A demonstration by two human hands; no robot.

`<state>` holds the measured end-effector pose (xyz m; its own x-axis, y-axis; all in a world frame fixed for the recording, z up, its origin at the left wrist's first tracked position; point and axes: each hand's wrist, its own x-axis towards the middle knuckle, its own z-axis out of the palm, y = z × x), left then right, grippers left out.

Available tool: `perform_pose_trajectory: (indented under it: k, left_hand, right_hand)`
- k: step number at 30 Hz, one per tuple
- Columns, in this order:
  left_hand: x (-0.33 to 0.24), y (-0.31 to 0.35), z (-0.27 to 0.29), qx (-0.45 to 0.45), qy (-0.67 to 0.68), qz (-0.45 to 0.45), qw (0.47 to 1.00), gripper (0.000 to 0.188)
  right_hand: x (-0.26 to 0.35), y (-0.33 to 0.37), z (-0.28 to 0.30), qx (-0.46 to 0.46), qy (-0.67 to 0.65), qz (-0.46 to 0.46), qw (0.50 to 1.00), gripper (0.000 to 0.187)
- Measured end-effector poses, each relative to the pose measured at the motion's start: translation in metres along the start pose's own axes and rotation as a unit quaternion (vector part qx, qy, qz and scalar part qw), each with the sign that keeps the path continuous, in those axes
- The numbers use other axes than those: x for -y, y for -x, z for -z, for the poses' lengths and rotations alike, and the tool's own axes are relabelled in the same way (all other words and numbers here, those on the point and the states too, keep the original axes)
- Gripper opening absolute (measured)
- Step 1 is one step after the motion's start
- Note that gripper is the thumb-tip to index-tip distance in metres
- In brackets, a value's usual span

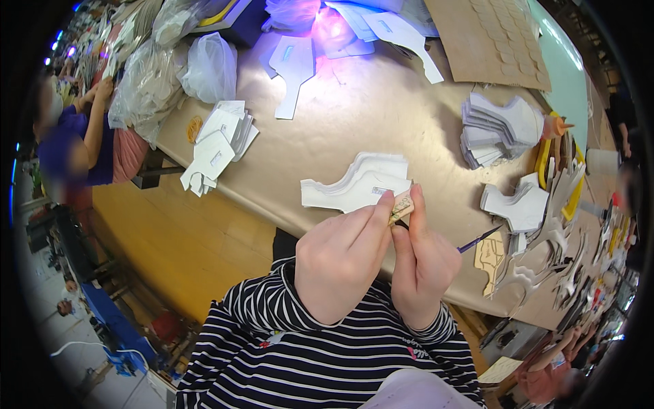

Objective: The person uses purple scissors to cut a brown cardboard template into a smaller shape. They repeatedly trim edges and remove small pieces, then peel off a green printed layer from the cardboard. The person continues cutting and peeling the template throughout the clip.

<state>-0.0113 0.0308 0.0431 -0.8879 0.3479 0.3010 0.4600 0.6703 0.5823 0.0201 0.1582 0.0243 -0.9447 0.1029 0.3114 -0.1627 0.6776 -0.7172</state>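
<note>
My left hand (340, 262) and my right hand (422, 262) are raised together over the near edge of the tan table (361, 116). Between their fingertips they pinch a small tan cardboard piece (402, 206). A thin purple pen or brush (479, 239) sticks out to the right from my right hand. Just beyond my fingers lies a stack of white curved cut-out pieces (357, 184) on the table. My sleeves are black with white stripes.
More white cut-out stacks lie at the left (218, 143), right (494, 129) and near right (518, 204). Clear plastic bags (204, 65) sit at the far left, a brown cardboard sheet (490, 41) far right. Another person (75, 143) sits at the left; a wooden floor (184, 245) shows below.
</note>
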Motion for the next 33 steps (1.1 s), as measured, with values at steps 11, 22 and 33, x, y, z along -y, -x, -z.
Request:
perform_pose_trajectory:
  k: [11,22,33]
  left_hand:
    - [-0.006,0.001,0.003,-0.023,-0.005,0.009,1.0,0.039]
    - [0.003,0.002,0.014,0.005,0.029,-0.013,0.999,0.041]
    - [0.003,0.003,0.014,0.014,0.035,-0.01,0.999,0.042]
  right_hand:
    - [0.003,0.007,-0.005,-0.031,-0.018,-0.017,0.999,0.041]
    - [0.009,-0.001,0.015,0.076,-0.014,-0.055,0.995,0.038]
    - [0.002,0.0,0.014,0.039,-0.053,-0.049,0.997,0.045]
